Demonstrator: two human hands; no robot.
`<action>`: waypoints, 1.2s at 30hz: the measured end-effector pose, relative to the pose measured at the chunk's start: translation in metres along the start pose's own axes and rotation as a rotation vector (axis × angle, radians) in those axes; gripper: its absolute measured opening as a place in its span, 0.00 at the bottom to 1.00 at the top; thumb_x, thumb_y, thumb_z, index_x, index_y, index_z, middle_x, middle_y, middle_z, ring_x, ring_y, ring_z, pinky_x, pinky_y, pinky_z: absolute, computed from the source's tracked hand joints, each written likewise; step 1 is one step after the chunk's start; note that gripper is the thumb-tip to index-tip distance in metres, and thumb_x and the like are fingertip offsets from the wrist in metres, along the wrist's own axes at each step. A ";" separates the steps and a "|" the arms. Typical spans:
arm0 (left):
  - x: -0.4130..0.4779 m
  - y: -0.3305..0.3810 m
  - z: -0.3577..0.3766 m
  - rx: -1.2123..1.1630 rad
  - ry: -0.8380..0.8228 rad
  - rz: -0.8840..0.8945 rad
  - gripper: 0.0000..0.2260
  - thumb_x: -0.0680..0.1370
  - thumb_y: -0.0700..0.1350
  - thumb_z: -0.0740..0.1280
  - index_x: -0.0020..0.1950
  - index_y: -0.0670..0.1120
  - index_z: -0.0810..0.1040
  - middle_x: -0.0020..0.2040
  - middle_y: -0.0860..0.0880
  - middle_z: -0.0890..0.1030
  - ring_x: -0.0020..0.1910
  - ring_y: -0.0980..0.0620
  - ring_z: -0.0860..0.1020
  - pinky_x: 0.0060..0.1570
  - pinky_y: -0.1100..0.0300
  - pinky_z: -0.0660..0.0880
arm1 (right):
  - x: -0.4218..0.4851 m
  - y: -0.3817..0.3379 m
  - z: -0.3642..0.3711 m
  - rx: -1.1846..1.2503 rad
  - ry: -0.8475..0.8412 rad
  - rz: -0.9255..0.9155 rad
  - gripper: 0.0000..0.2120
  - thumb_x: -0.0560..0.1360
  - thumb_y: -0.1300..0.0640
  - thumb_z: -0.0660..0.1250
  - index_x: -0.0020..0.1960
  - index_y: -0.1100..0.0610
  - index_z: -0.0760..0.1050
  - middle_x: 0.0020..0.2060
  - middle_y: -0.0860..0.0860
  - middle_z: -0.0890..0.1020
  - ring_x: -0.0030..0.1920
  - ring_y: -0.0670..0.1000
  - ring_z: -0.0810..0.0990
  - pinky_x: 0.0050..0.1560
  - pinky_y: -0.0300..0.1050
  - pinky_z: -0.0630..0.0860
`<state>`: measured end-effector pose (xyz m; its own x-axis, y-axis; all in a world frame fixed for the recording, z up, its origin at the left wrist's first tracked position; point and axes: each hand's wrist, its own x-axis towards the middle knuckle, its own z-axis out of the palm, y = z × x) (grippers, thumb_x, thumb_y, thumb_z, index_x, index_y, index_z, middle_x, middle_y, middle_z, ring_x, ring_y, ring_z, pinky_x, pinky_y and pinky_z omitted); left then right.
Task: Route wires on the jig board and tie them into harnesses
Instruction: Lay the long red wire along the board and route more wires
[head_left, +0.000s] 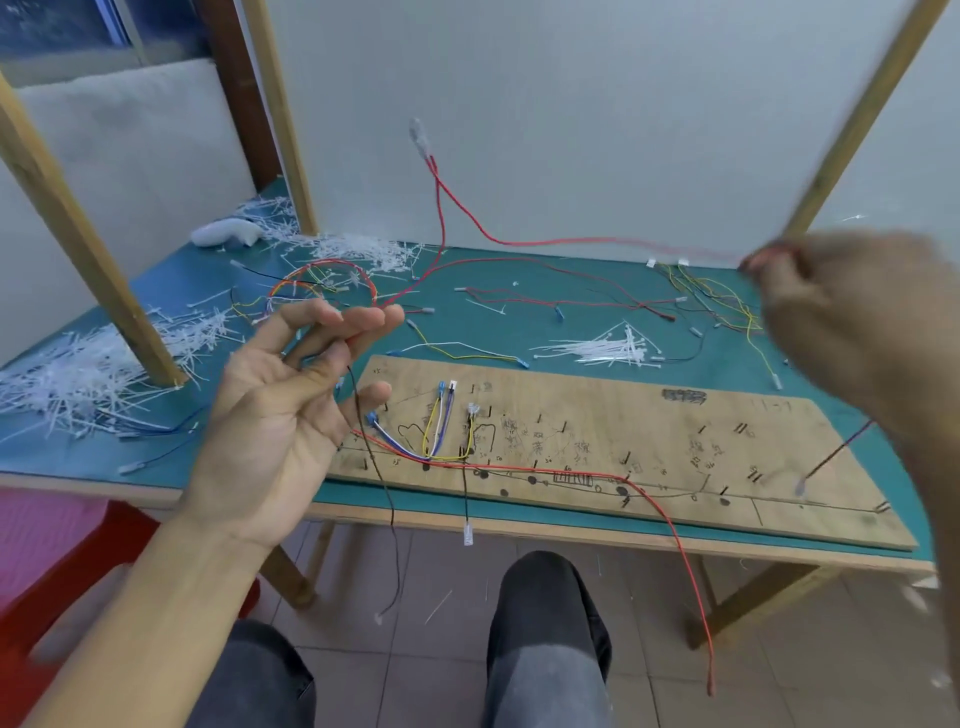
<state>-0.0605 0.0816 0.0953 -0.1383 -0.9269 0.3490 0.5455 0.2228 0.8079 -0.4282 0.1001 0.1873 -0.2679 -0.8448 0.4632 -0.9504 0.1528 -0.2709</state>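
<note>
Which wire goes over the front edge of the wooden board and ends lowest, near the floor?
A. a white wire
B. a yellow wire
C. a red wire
C: the red wire runs along the board, crosses its front edge and hangs lowest of all.

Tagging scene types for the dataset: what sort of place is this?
Probably a small manual wire-harness workshop: a marked-up plywood jig board with wires routed on it, heaps of white cable ties on the green table, and a red wire stretched from the right hand.
</note>
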 end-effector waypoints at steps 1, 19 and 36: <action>-0.001 -0.003 -0.002 0.006 0.002 -0.012 0.13 0.80 0.32 0.62 0.57 0.48 0.76 0.60 0.45 0.85 0.72 0.43 0.78 0.43 0.58 0.82 | -0.006 0.000 0.012 -0.085 -0.224 0.019 0.22 0.80 0.39 0.54 0.47 0.55 0.78 0.37 0.55 0.83 0.34 0.60 0.82 0.42 0.51 0.79; -0.016 -0.044 -0.055 0.227 0.100 -0.176 0.14 0.84 0.28 0.61 0.68 0.39 0.71 0.60 0.38 0.76 0.64 0.33 0.82 0.47 0.42 0.86 | -0.051 -0.105 0.146 1.164 -0.598 0.147 0.17 0.84 0.49 0.67 0.43 0.58 0.84 0.29 0.53 0.76 0.27 0.51 0.68 0.29 0.43 0.65; -0.022 -0.072 -0.080 1.364 0.157 0.053 0.11 0.75 0.38 0.79 0.53 0.53 0.89 0.46 0.55 0.80 0.49 0.66 0.78 0.49 0.77 0.69 | -0.059 -0.092 0.174 1.295 -0.767 0.265 0.12 0.82 0.52 0.72 0.52 0.61 0.84 0.41 0.56 0.84 0.35 0.53 0.81 0.33 0.43 0.76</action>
<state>-0.0310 0.0620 -0.0087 0.0012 -0.9118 0.4107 -0.7029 0.2913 0.6489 -0.2980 0.0464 0.0381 0.1281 -0.9818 -0.1399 0.0065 0.1419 -0.9899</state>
